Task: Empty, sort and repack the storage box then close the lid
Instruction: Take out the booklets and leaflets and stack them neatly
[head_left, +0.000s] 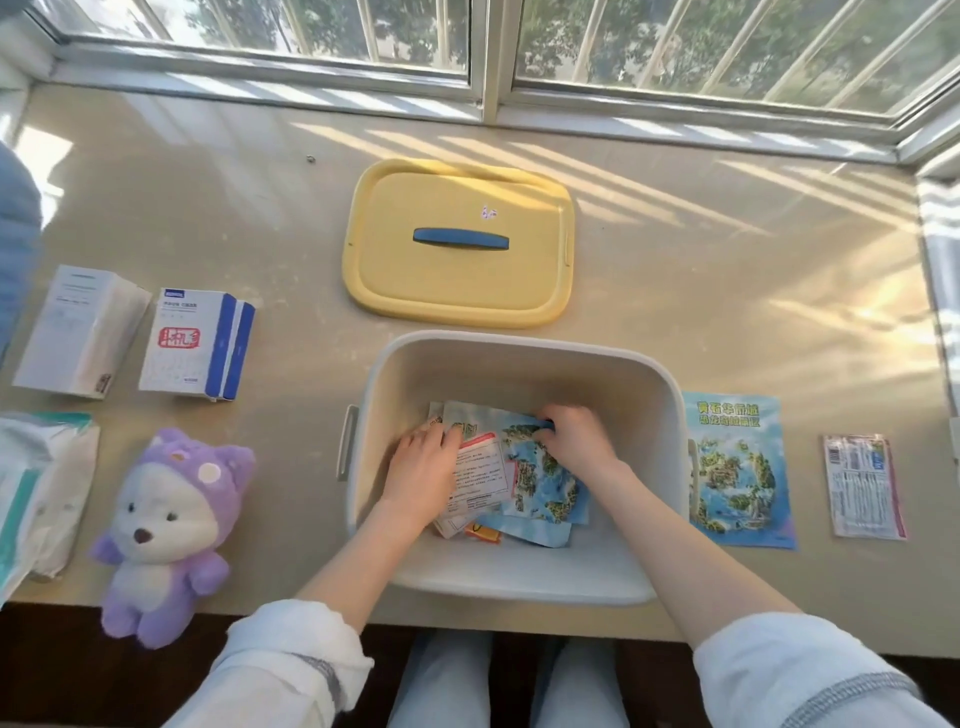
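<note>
The white storage box (519, 353) stands open at the near table edge. Both my hands are down inside it. My left hand (423, 462) rests on the left side of a stack of papers, touching a white leaflet with a red border (480, 475). My right hand (574, 436) has its fingers curled on the top edge of a blue map brochure (545, 483) in the same stack. A small orange item (483, 533) peeks out under the papers. The yellow lid (457, 291) with a blue handle lies flat behind the box.
Right of the box lie another map brochure (740, 467) and a small printed packet (862, 486). On the left are a purple plush toy (166, 535), a blue-and-white carton (200, 351), a white carton (78, 332) and plastic-wrapped packs (41, 493). A window frame runs along the far edge.
</note>
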